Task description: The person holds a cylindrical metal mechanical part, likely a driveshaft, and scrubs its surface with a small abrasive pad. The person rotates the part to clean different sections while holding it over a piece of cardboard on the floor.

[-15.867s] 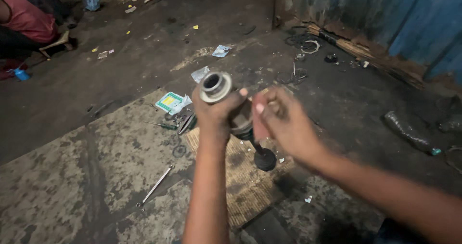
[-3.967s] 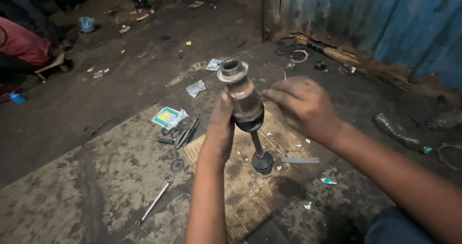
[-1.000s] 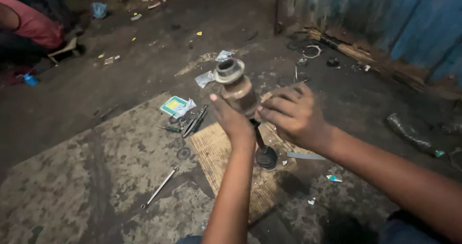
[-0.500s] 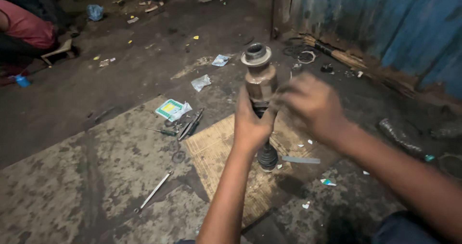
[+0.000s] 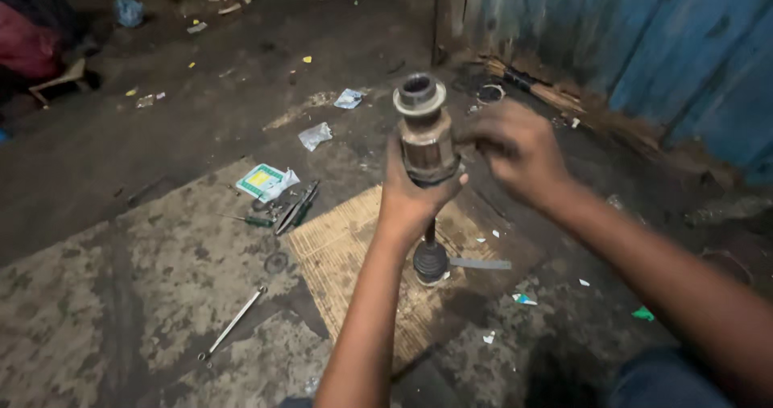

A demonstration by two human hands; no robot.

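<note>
- Head view, far left: a long wrench (image 5: 233,323) lies on the stained floor (image 5: 97,295), well apart from the work; it is better to leave it there, so nothing rolls under the knees
- Further right, a green and white packet (image 5: 263,180) and some small hand tools (image 5: 291,209) lie just beside the corner of the cardboard sheet (image 5: 346,255); keep them off the sheet, I think, so the shaft foot has a flat place
- The drive shaft (image 5: 424,146) stands almost upright, its lower black boot end (image 5: 431,261) resting on the cardboard sheet, its open metal cup at the top
- The left hand (image 5: 412,201) is closed around the shaft just under the metal housing; this grip should stay firm and low, so the shaft does not tilt or slip off the sheet
- The right hand (image 5: 519,149) is at the right side of the housing, fingers curled toward it; whether this grip is really clamped on the metal I cannot tell, because of blur
- My judgement: work the housing with the right hand only, and keep the shaft vertical
- A flat metal strip (image 5: 481,263) lies just beside the boot end; take care not to knock it
</note>
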